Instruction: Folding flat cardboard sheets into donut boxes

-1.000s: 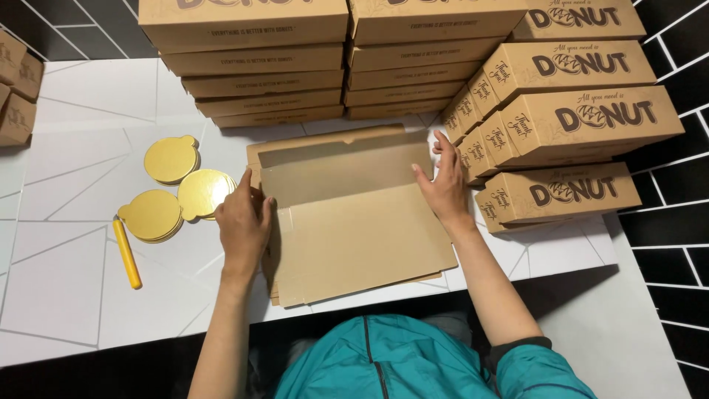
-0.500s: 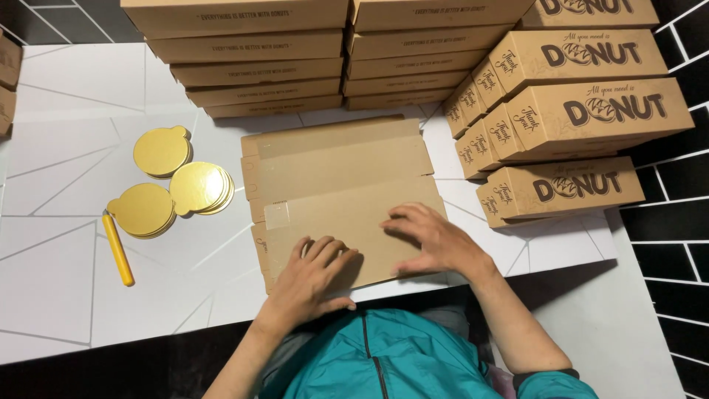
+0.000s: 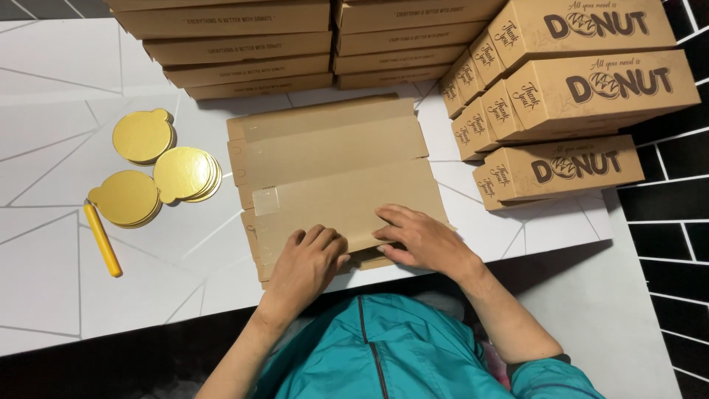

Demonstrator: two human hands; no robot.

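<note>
A flat brown cardboard box blank [image 3: 332, 166] lies on the white table [image 3: 59, 148] in front of me, its panels folded over. My left hand [image 3: 306, 266] presses on its near edge with the fingers curled down. Beside it, my right hand [image 3: 421, 240] lies flat on the same near flap, fingers spread toward the left. Both hands touch the cardboard at the table's front edge; neither lifts it.
Stacks of flat brown boxes [image 3: 244, 44] line the back. Assembled printed boxes [image 3: 576, 96] pile at the right. Gold round cake boards [image 3: 159, 174] and a yellow pen-like tool [image 3: 102, 238] lie at the left. A black tiled wall [image 3: 672, 222] runs along the right.
The box's open panel has been folded shut. Both hands came back from the far sides of the cardboard to its near edge and now press there.
</note>
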